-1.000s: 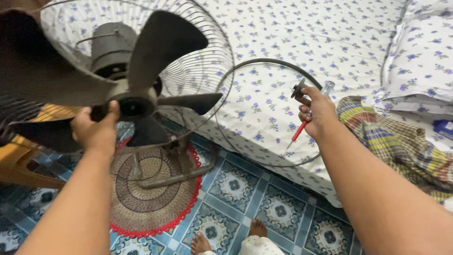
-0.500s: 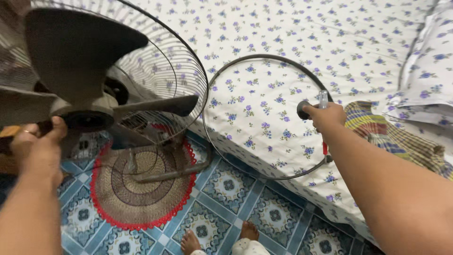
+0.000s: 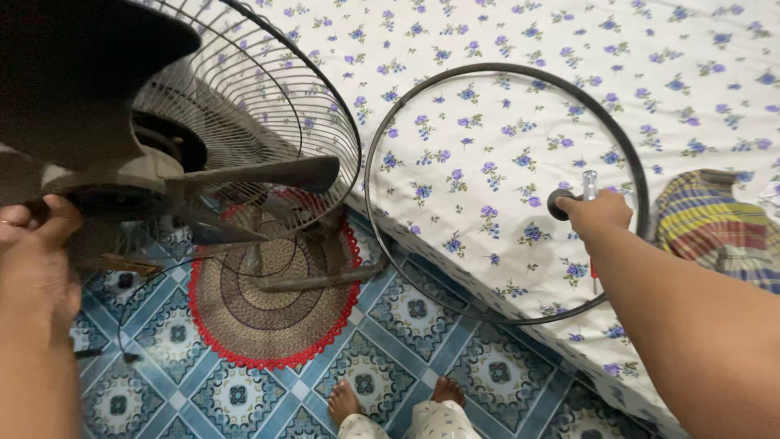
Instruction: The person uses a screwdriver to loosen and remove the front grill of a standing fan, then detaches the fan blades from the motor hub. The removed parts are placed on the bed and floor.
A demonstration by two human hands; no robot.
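My left hand grips the hub of a dusty grey fan blade on a standing fan, whose wire rear guard rises behind it. Over the bed, my right hand is shut on a small black round cap and a screwdriver with a clear handle and red shaft. A thin black guard ring lies on the flowered bedsheet around and below my right hand.
The fan's metal base rests on a round woven mat with a red border on blue patterned floor tiles. A striped cloth lies on the bed at right. Bare feet show at the bottom.
The view has shifted so the fan sits further left and nearer. My right hand has moved right over the bed with the cap and screwdriver. My left hand stays on the fan hub.
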